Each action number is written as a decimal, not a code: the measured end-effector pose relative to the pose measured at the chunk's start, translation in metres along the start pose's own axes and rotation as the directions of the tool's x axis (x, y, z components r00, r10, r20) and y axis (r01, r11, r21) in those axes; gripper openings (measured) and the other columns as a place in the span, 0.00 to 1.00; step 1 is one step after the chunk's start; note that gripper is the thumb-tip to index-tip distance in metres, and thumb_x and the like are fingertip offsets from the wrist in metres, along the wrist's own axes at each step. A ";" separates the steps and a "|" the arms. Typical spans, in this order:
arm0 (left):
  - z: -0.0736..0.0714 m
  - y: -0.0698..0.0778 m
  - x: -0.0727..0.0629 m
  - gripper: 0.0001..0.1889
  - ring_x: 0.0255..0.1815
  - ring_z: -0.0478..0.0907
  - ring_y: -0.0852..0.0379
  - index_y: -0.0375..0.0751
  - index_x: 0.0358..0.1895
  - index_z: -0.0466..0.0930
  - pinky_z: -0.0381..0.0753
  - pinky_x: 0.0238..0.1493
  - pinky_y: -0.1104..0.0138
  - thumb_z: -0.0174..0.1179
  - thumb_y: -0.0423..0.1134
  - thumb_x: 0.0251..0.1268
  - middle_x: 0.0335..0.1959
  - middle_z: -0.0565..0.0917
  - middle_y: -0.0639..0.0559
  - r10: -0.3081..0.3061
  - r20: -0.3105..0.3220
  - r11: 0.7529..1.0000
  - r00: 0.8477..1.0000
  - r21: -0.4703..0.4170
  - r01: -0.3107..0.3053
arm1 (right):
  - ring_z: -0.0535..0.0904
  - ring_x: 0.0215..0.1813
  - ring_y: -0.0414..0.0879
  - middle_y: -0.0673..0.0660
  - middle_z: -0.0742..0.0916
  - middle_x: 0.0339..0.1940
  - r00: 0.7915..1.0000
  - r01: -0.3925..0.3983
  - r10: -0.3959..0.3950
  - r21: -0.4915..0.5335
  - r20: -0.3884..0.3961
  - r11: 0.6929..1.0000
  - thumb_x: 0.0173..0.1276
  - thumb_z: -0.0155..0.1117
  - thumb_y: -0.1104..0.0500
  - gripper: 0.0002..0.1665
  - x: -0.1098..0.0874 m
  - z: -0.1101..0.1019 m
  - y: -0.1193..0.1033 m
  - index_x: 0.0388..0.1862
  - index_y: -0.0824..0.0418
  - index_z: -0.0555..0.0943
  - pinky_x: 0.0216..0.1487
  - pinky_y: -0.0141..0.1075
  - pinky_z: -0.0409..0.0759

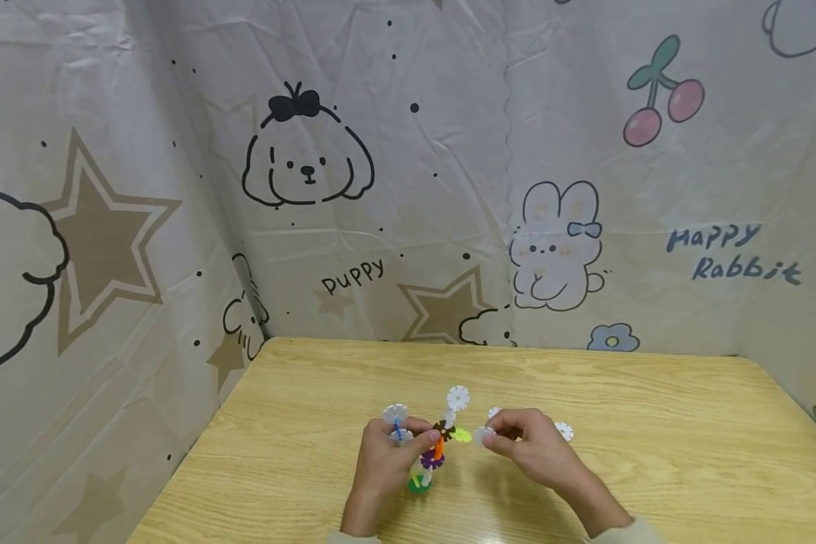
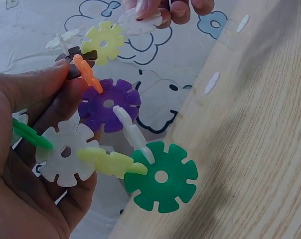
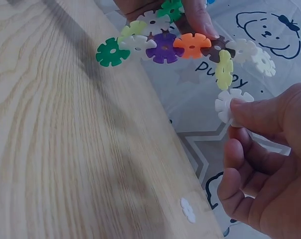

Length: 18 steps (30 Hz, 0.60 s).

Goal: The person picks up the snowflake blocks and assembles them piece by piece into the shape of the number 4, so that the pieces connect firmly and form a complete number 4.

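The left hand (image 1: 391,457) pinches the dark brown disc (image 1: 446,431) of a chain of notched plastic discs (image 1: 431,459) above the worktop (image 1: 299,423), its thumb covering part of that disc. The right hand (image 1: 533,449) pinches a white disc (image 1: 481,436), its rim partly hidden, near the chain's yellow disc (image 1: 462,435); whether they touch I cannot tell. The head view shows a blue disc (image 1: 398,429) edge-on, only a sliver in the right wrist view. The left wrist view reveals a green disc (image 2: 31,133) edge-on beside the palm. Of two loose white discs (image 1: 565,431), the right wrist view catches one.
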State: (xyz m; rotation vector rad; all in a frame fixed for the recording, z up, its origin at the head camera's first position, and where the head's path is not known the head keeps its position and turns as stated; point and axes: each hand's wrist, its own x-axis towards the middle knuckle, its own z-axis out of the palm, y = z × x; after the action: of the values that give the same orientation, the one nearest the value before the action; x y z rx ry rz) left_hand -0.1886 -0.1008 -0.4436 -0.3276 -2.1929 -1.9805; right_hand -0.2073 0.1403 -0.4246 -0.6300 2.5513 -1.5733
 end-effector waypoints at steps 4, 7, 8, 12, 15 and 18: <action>0.000 0.001 0.000 0.04 0.38 0.84 0.54 0.34 0.33 0.89 0.81 0.45 0.66 0.72 0.33 0.59 0.36 0.88 0.47 -0.006 0.003 1.000 1.000 0.000 0.006 | 0.74 0.33 0.45 0.51 0.81 0.28 1.000 -0.013 0.014 0.033 -0.003 0.999 0.67 0.70 0.58 0.06 0.000 0.002 -0.001 0.33 0.60 0.86 0.31 0.34 0.72; 0.000 0.002 -0.001 0.04 0.38 0.84 0.54 0.34 0.33 0.89 0.81 0.45 0.66 0.72 0.32 0.59 0.36 0.88 0.47 -0.004 0.007 1.000 1.000 -0.006 0.004 | 0.74 0.33 0.45 0.52 0.82 0.29 1.000 -0.024 0.024 0.056 0.000 0.998 0.67 0.70 0.59 0.06 0.000 0.003 -0.001 0.33 0.60 0.86 0.31 0.34 0.71; 0.000 0.002 -0.001 0.04 0.38 0.85 0.54 0.34 0.33 0.89 0.81 0.45 0.66 0.72 0.32 0.59 0.36 0.88 0.47 -0.003 0.008 1.000 1.000 -0.005 0.003 | 0.74 0.33 0.45 0.52 0.82 0.29 1.000 -0.026 0.026 0.060 0.000 0.998 0.67 0.70 0.59 0.06 0.000 0.004 -0.002 0.33 0.61 0.86 0.31 0.33 0.71; 0.002 0.003 -0.001 0.04 0.39 0.85 0.53 0.34 0.32 0.89 0.81 0.46 0.66 0.72 0.32 0.59 0.36 0.88 0.47 -0.009 0.004 1.000 1.000 0.004 0.009 | 0.74 0.33 0.45 0.52 0.84 0.30 1.000 -0.025 0.026 0.065 -0.016 0.998 0.67 0.71 0.58 0.06 0.000 0.006 0.000 0.33 0.61 0.86 0.30 0.33 0.71; 0.003 0.003 -0.001 0.04 0.40 0.84 0.54 0.34 0.32 0.89 0.81 0.46 0.67 0.73 0.33 0.58 0.35 0.89 0.48 -0.025 -0.005 1.000 1.000 0.013 0.025 | 0.74 0.32 0.44 0.52 0.85 0.31 0.999 -0.027 0.029 0.059 -0.042 0.998 0.66 0.71 0.59 0.05 -0.001 0.009 0.002 0.33 0.61 0.87 0.29 0.33 0.71; 0.005 0.003 -0.002 0.04 0.39 0.84 0.56 0.34 0.31 0.89 0.81 0.43 0.68 0.73 0.32 0.57 0.35 0.89 0.48 -0.044 -0.015 0.999 0.999 0.009 0.044 | 0.75 0.30 0.44 0.52 0.86 0.32 0.997 -0.028 0.032 0.056 -0.072 0.998 0.65 0.71 0.62 0.03 -0.002 0.012 0.004 0.32 0.62 0.87 0.29 0.32 0.72</action>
State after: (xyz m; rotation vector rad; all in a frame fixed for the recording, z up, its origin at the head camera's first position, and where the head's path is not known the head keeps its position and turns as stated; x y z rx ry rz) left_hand -0.1862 -0.0957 -0.4420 -0.2649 -2.2181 -1.9881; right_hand -0.2034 0.1328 -0.4341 -0.5353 2.5464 -1.6801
